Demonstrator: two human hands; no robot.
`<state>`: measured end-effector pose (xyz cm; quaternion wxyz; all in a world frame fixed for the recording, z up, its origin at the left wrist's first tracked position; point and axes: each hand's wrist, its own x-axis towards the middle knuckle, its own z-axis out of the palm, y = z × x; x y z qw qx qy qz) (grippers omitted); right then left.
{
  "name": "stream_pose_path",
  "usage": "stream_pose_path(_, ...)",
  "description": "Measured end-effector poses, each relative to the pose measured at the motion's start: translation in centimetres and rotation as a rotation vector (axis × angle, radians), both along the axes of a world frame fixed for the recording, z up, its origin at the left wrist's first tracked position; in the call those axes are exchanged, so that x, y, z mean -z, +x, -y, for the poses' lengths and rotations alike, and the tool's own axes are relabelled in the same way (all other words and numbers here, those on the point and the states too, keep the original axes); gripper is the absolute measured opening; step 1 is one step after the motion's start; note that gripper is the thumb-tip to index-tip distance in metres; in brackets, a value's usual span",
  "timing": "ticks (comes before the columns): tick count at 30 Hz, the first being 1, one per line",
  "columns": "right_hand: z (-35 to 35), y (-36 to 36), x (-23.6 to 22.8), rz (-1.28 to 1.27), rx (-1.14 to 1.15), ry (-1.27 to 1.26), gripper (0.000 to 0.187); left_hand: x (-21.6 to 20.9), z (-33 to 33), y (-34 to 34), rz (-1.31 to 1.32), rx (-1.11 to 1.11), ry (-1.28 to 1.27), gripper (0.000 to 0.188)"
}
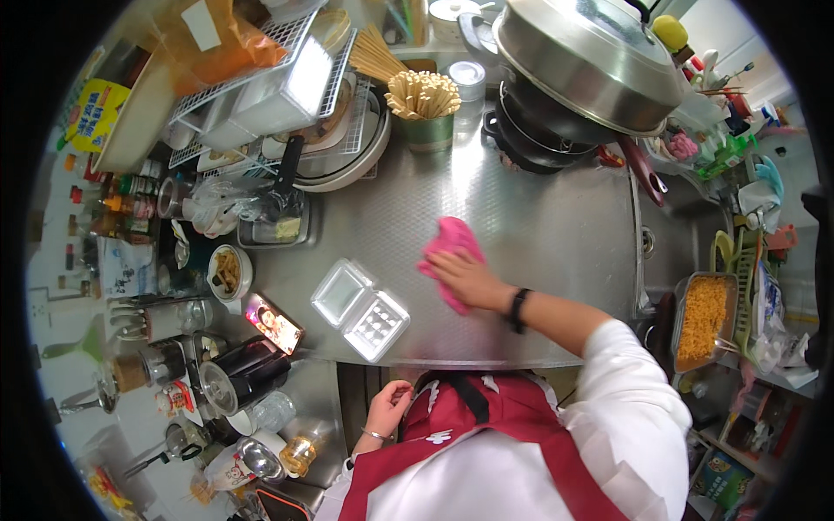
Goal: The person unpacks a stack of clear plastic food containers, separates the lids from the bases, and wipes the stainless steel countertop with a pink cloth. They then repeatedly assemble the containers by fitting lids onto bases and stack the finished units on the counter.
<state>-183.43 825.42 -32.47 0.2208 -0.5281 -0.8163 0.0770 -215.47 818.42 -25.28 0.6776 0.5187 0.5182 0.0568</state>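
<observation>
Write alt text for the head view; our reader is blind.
A person's right hand presses a pink cloth on a steel counter. The left hand rests at the red apron; an open clear container lies nearby.

A steel desk (556,234) with a faintly dotted surface fills the middle of the room, and bright light glares off it near a cup of wooden chopsticks (423,102). At its far edge stand stacked dark pans (539,130) under a large steel lid (582,56). A wire rack (287,61) with dishes sits to the left, beside crowded bottles and jars (122,204). On the right a sink (682,226) adjoins the desk, with cluttered shelves (747,417) beneath
</observation>
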Motion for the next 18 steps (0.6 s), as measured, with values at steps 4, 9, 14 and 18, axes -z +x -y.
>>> stream_pose_path(4, 4.7, 9.9, -0.5, 0.233, 0.379, -0.201, 0.048, 0.5, 1.2, -1.0, -0.001, -0.106, -0.03, 0.017)
stream_pose_path(9, -7.3, 6.8, 3.2, -0.258, 0.785, -0.18, 0.037, 0.2, 2.3, -1.7, -0.063, -0.134, -0.04, 0.015)
stream_pose_path(14, -5.3, -1.6, 2.2, -0.02, 0.03, 0.214, 0.03, 0.3, 1.2, 0.9, -0.041, -0.038, 0.021, 0.014)
stream_pose_path(18, 3.1, 13.2, 1.0, 0.015, 0.236, -0.107, 0.034, 0.5, 0.8, 3.5, -0.066, 0.06, -0.005, 0.014)
